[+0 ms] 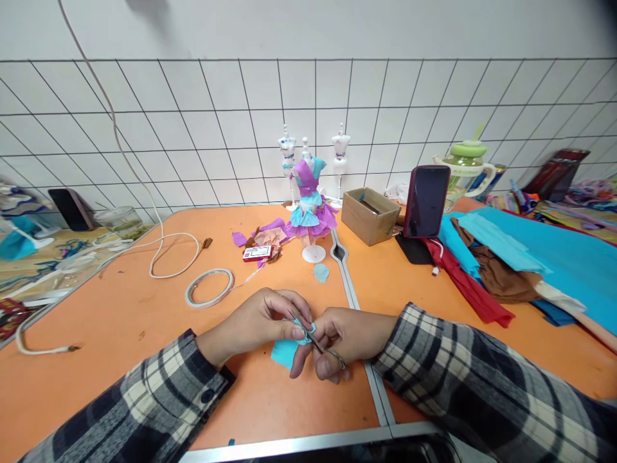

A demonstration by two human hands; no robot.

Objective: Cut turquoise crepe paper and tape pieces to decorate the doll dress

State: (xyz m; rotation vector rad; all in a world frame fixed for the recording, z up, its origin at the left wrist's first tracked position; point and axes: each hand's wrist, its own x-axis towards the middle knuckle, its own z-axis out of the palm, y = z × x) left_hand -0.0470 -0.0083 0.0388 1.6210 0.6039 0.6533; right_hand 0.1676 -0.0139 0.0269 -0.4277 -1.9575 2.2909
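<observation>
My left hand [263,321] pinches a small piece of light blue paper [285,351] just above the orange table [130,321]. My right hand [344,337] grips small metal scissors [321,344], whose blades meet the paper at my left fingertips. Both sleeves are dark plaid. Straight behind stands a small white mannequin [308,206] dressed in purple and blue paper ruffles. A cut blue scrap [321,272] lies beside its round base.
A roll of tape [209,287], a white cable [164,254], a small red-and-white box [257,253] and paper scraps lie left of centre. Two bare mannequins [340,151], a cardboard box [370,215], a propped phone [426,200] and blue, red and brown sheets [506,257] sit right.
</observation>
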